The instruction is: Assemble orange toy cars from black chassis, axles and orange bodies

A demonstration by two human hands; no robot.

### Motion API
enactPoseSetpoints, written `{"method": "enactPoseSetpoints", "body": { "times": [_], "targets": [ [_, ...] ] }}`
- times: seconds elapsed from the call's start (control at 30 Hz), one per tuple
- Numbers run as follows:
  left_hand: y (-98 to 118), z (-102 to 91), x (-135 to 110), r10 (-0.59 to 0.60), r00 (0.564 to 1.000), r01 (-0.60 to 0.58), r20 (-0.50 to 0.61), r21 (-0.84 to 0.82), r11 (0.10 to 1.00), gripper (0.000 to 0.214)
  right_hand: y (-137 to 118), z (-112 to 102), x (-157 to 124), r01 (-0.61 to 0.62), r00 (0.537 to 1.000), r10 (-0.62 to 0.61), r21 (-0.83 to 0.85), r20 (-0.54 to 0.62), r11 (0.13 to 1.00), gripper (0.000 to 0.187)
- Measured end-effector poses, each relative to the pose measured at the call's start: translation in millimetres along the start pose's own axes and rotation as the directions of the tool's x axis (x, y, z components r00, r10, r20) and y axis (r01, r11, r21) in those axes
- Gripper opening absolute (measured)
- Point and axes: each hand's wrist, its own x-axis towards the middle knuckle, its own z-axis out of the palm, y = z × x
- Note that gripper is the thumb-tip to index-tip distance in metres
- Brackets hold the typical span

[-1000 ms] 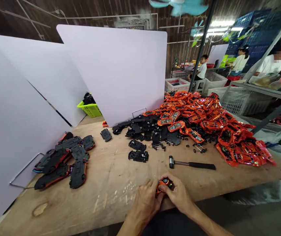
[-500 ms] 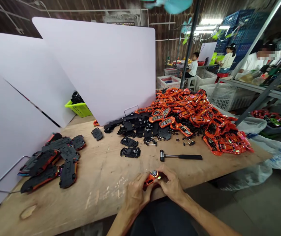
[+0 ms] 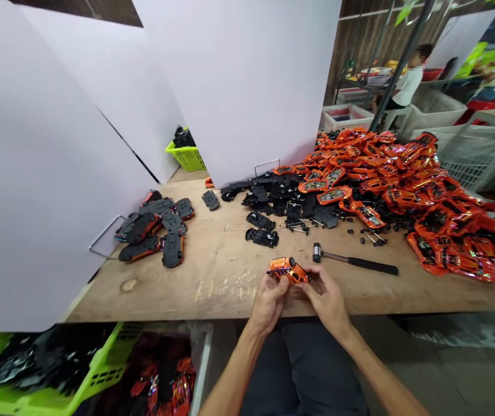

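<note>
Both my hands hold a small orange metallic toy car [image 3: 288,270] just above the plywood table [image 3: 212,277], its shiny body facing up. My left hand [image 3: 268,303] grips its near left side, and my right hand [image 3: 323,297] pinches the other end. A black-handled hammer [image 3: 351,261] lies just beyond my right hand. Farther off stands a heap of orange car shells [image 3: 403,185] beside scattered black chassis plates [image 3: 261,237]. Finished-looking black and orange cars [image 3: 152,231] lie in a group to the left.
White partition boards [image 3: 56,144] rise along the left and back of the table. A lime basket [image 3: 185,157] stands behind them. Below the table edge, lime crates [image 3: 48,370] hold black and orange parts. Co-workers sit at the far right among white crates [image 3: 472,153].
The view has tilted down and shifted, bringing the crates below the table into sight. My hands have turned the car, so its orange body now shows instead of the round dark part.
</note>
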Motion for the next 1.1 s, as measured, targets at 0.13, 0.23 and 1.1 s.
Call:
{"method": "enactPoseSetpoints", "body": {
  "times": [0.13, 0.23, 1.1],
  "targets": [
    [16, -20.6, -3, 0.052, 0.993, -0.093, 0.109, 0.421, 0.902, 0.044, -11, -22, 8, 0.234, 0.950, -0.185, -0.182, 0.252, 0.955, 0.021],
    [16, -27.7, 0, 0.083, 0.985, -0.157, 0.151, 0.591, 0.792, 0.032, -16, -30, 17, 0.269, 0.924, -0.191, -0.208, 0.330, 0.940, 0.020],
    [31, -7.2, 6, -0.366, 0.925, 0.243, 0.101, 0.583, 0.775, 0.021, -7, -84, 75, 0.101, 0.984, -0.043, -0.345, 0.172, 0.933, 0.036]
  ]
}}
